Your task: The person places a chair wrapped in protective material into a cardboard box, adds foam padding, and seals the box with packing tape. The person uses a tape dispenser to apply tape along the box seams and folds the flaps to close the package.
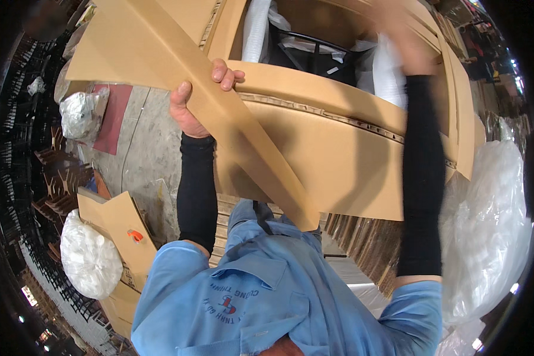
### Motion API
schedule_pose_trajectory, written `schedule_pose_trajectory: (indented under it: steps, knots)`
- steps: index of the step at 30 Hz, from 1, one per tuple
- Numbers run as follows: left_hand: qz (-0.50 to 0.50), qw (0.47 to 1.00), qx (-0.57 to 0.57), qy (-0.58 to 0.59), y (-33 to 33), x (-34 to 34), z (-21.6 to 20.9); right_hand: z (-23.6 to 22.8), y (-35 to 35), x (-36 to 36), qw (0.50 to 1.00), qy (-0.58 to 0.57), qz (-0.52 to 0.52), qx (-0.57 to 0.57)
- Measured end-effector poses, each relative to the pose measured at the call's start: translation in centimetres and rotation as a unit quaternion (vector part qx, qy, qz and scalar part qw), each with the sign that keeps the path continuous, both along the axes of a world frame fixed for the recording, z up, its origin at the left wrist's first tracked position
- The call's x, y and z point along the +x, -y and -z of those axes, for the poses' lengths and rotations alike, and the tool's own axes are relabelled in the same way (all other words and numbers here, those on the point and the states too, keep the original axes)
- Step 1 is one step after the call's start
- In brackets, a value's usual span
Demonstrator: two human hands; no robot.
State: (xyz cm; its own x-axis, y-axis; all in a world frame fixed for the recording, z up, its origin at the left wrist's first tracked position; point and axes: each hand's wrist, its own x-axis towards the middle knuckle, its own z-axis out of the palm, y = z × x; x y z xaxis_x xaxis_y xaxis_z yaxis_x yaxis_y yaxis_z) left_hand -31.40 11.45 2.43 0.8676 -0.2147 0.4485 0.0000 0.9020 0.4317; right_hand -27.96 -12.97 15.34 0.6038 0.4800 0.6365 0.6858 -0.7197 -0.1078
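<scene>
My left hand (188, 116) grips a long folded cardboard strip (246, 139), thumb on one side and fingertips on the other. The strip slants from the upper left down toward my waist, across the front flap of a large open carton (326, 89). Inside the carton lies a black framed piece (320, 53), with white foam wrap (389, 71) at its sides. My right hand (397, 44) is over the carton's right side, smeared by motion. Its fingers cannot be made out, nor whether they hold anything.
Clear plastic sheeting (486, 231) bulks at the right. Stacked flat cardboard (362, 246) lies below the carton. To the left are cardboard pieces (118, 219) with an orange tape roll (135, 236), a white plastic bag (89, 255) and a plastic-wrapped bundle (83, 115).
</scene>
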Motion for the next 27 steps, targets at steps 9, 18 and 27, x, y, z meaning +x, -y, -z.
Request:
schedule_pose_trajectory:
  steps: [9,18,27]
  knots:
    - [-0.029,0.989,-0.133,0.052,-3.2,-4.6,3.4,7.9,-5.4,-3.2,0.968,-0.184,-0.036,-0.166]
    - [-0.094,0.994,-0.063,0.012,-5.5,-6.4,3.8,7.6,-2.8,2.7,0.764,-0.64,-0.047,-0.069]
    - [-0.094,0.987,0.124,-0.041,-4.4,-0.3,-2.8,11.5,-12.1,10.0,0.692,-0.675,-0.004,0.256]
